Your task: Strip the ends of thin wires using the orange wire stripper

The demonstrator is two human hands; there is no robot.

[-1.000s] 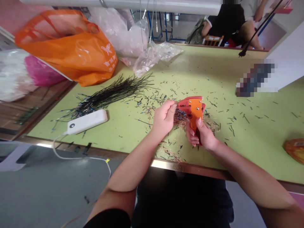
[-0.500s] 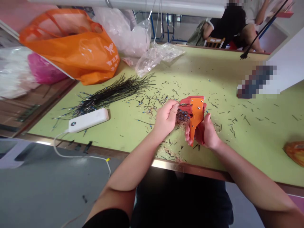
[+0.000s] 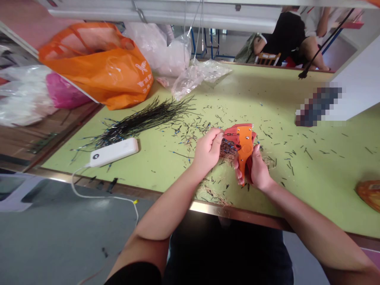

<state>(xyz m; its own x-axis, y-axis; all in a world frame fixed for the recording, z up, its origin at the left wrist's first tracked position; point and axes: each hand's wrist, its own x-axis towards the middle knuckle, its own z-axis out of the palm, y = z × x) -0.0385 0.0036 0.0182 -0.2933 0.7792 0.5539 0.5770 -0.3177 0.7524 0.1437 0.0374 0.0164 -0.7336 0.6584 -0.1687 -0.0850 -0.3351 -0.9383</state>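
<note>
My right hand (image 3: 257, 168) is wrapped around the handles of an orange and red wire stripper (image 3: 245, 140), held above the table. At the tool's jaw side my left hand (image 3: 209, 147) is pinched closed, right against the red jaws. A thin dark wire seems to run from those fingertips into the jaws; most of it is hidden by the hand. Under the tool lies a heap of dark wires with blue ends (image 3: 228, 149). To the left a long bundle of black wires (image 3: 145, 116) rests on the table.
Black offcuts and copper strands litter the green table (image 3: 267, 95). A white power bank (image 3: 114, 152) with a cable sits left, near an orange bag (image 3: 101, 67) and clear plastic bags (image 3: 196, 77). An amber object (image 3: 369, 194) lies right. People sit beyond the table.
The view has tilted slightly, so the scene sits a little lower. The wire stripper's handles look closer together than before; both hands stay in nearly the same place.
</note>
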